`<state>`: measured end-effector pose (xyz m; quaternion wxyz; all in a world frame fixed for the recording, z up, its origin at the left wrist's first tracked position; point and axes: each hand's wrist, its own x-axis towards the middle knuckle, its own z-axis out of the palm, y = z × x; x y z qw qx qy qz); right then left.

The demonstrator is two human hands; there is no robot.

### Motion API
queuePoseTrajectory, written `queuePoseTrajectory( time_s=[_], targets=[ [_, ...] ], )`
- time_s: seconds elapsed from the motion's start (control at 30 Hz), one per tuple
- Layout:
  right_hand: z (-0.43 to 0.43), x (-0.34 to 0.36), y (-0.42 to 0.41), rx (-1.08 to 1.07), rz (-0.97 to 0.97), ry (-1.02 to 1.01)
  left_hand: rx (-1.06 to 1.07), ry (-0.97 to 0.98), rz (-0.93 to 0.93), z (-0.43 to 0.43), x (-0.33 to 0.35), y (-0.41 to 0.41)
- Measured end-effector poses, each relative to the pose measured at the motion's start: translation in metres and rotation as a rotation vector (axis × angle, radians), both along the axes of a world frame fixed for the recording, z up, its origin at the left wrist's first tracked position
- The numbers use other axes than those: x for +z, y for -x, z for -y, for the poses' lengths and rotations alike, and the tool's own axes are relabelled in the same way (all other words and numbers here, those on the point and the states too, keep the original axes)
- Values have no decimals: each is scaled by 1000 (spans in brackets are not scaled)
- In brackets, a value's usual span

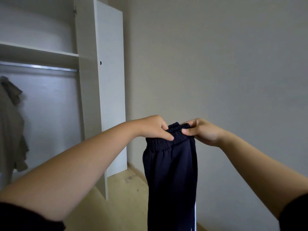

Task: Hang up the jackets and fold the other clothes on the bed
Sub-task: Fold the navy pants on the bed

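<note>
The legs of my navy trousers (pixel 170 172) run off the bottom of the view, hems unseen. Both arms reach forward. My left hand (pixel 153 127) and right hand (pixel 201 130) pinch the elastic waistband, fingers curled, close together. The trousers hang in mid-air beside the wardrobe (pixel 110 80), waistband up, long axis vertical.

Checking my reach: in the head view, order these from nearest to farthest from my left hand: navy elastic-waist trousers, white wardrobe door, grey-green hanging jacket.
1. Navy trousers, gripped at their top by the left hand.
2. White wardrobe door, behind and left of it.
3. Grey-green jacket, hanging at the far left.
</note>
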<state>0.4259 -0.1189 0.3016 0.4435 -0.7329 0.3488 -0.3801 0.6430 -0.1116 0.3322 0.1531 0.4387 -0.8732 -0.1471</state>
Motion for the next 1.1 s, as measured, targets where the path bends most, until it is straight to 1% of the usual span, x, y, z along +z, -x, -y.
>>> queuePoseTrajectory(
  time_s=[0.1, 0.17, 0.3, 0.4, 0.47, 0.53, 0.63, 0.67, 0.7, 0.77, 0.83, 0.9, 0.97, 1.03, 1.1],
  targets=[
    [-3, 3, 5, 32, -20, -66, -14, 22, 28, 1, 0, 7],
    [-4, 3, 8, 13, -15, -77, -35, 15, 27, 2, 0, 12],
    [-2, -4, 6, -187, 15, 13, -83, -98, 104, 3, -1, 18],
    [0, -14, 4, -357, -12, 125, -141, -92, 173, 8, -8, 20],
    [0, -21, 0, -451, -23, 218, -143, -80, 176, 12, -10, 22],
    [-1, -25, -3, -547, -10, 321, -114, -43, 78, 15, -11, 23],
    [0, -24, -4, -717, 2, 480, -52, 15, -179, 21, -9, 29],
    [1, -22, -4, -761, 20, 512, -31, 2, -223, 23, -8, 32],
    [1, -21, -4, -793, 47, 521, -9, -23, -229, 24, -6, 36],
    [1, -17, -3, -823, 100, 500, 36, -95, -162, 26, -1, 42],
    [0, -13, 1, -813, 154, 462, 27, -176, -126, 27, 6, 49],
    [-2, -9, 11, -810, 245, 400, -4, -209, -212, 28, 11, 59],
    [-3, -13, 27, -780, 343, 303, -8, -199, -329, 29, 14, 74],
    [-4, -29, 47, -699, 366, 137, 17, -165, -447, 31, 16, 91],
    [-6, -60, 65, -546, 421, -77, 35, -130, -584, 32, 16, 110]
  ],
)
